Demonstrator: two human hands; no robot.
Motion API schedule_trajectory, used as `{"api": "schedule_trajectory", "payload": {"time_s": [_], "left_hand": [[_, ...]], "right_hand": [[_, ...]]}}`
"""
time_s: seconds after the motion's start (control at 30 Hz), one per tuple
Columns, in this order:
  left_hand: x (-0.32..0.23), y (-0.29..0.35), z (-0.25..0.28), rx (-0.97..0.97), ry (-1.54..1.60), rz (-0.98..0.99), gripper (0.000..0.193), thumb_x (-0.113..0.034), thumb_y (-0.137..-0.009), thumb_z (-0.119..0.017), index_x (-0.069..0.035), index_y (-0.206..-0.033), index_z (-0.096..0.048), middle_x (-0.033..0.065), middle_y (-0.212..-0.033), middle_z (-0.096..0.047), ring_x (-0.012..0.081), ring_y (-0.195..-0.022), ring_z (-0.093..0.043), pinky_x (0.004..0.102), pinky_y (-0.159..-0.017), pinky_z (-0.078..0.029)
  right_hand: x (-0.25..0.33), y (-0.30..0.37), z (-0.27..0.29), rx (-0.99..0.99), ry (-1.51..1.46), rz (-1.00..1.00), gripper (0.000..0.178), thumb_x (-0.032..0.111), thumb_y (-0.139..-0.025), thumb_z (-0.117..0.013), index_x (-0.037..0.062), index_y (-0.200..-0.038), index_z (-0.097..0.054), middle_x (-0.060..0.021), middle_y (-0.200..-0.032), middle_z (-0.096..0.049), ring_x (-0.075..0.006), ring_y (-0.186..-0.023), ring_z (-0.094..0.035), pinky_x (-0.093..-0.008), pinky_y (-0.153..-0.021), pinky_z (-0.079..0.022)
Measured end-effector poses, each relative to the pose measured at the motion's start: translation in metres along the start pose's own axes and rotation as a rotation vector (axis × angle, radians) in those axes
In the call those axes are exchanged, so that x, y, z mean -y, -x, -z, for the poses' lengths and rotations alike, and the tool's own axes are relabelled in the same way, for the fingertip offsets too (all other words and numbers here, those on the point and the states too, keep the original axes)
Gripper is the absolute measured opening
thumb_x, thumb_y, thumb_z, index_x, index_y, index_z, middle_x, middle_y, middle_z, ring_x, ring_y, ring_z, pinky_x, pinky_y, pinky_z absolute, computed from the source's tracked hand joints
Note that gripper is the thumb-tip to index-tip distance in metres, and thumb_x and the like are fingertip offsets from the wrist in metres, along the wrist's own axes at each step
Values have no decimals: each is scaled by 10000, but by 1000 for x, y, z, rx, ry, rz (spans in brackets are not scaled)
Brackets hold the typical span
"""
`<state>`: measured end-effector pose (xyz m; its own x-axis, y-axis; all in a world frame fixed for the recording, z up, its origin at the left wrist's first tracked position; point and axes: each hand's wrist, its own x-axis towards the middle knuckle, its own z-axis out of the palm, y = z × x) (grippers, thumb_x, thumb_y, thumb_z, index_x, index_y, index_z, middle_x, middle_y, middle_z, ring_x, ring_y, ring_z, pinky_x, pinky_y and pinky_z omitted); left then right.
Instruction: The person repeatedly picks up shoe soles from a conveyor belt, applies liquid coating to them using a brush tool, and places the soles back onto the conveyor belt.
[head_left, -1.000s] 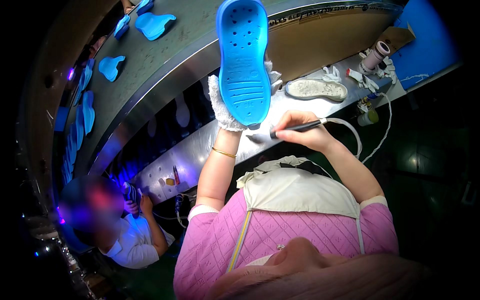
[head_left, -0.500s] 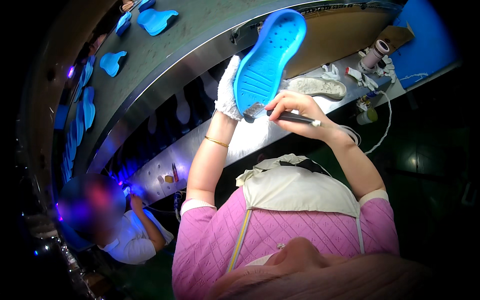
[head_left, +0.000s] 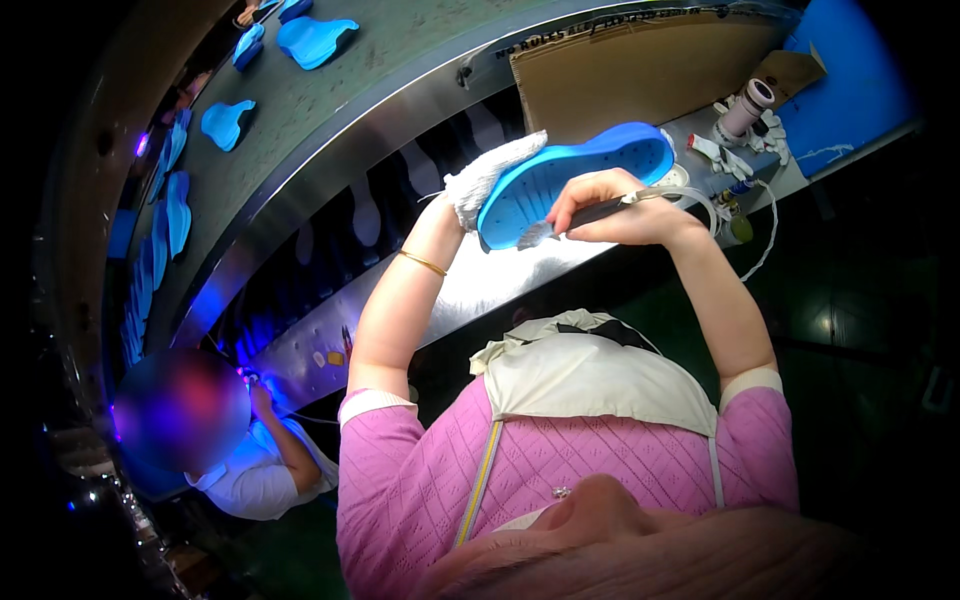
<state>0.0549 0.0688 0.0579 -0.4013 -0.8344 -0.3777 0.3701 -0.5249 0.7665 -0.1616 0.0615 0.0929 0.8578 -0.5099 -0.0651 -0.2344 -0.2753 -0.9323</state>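
A blue shoe sole (head_left: 524,192) is held up over the workbench, tilted, its hollow side toward me and its heel end pointing right. My left hand (head_left: 492,180), in a white knit glove, grips the sole's left end. In my bare right hand (head_left: 618,207) is a brush (head_left: 538,234) with a dark handle and pale bristles. The bristles touch or nearly touch the sole's near edge; I cannot tell which. A white cord runs past the handle's rear end over my wrist. Part of the sole is hidden behind my right hand.
A conveyor belt (head_left: 400,50) carrying blue soles (head_left: 228,122) curves along the far left. Behind my hands stands a cardboard panel (head_left: 640,70). White gloves (head_left: 722,154) and a pink flask (head_left: 745,112) lie at the bench's right end. A co-worker (head_left: 265,470) sits at the left.
The sole has swung clockwise and come lower, its heel end now toward the right. My right hand and the brush have shifted slightly right and down along its near edge.
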Motion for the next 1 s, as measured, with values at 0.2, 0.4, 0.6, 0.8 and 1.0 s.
{"api": "schedule_trajectory", "payload": {"time_s": [0.2,0.4,0.6,0.8,1.0], "left_hand": [[3,0,-12,6,-62,-15,419,-357,-896,-601,-14,-1137,-610,136,-1012,-665,218,-829,-669,328,-743,-569],[8,1,-9,47,37,-11,588,-473,-924,-497,5,-1266,-486,212,-1105,-609,320,-933,-647,411,-825,-553],[42,-22,-23,375,643,-410,813,-636,-880,-359,-6,-1395,-340,239,-1353,-438,368,-1206,-483,481,-1044,-377],[49,-19,-20,349,653,-406,777,-605,-901,-325,8,-1377,-358,241,-1313,-470,362,-1163,-516,462,-995,-427],[55,-21,-22,299,709,-428,761,-597,-898,-322,4,-1363,-378,241,-1300,-480,356,-1137,-532,452,-994,-428]], "right_hand": [[4,11,17,-1,-19,28,89,-13,-701,-678,6,-788,-667,-55,-856,-676,-130,-823,-644,-244,-758,-512],[-1,34,34,-46,73,41,82,-6,-740,-683,7,-820,-671,-49,-873,-669,-127,-830,-636,-239,-748,-506],[-12,26,-39,-542,-112,67,112,29,-808,-689,-9,-910,-664,-49,-852,-673,-82,-782,-615,-219,-708,-489],[-2,28,-43,-433,-404,86,104,14,-824,-673,-1,-926,-668,-78,-916,-682,-101,-832,-622,-223,-770,-486],[17,10,-48,-627,133,333,132,9,-765,-719,-4,-882,-658,-65,-799,-663,-107,-741,-633,-226,-674,-498]]}}
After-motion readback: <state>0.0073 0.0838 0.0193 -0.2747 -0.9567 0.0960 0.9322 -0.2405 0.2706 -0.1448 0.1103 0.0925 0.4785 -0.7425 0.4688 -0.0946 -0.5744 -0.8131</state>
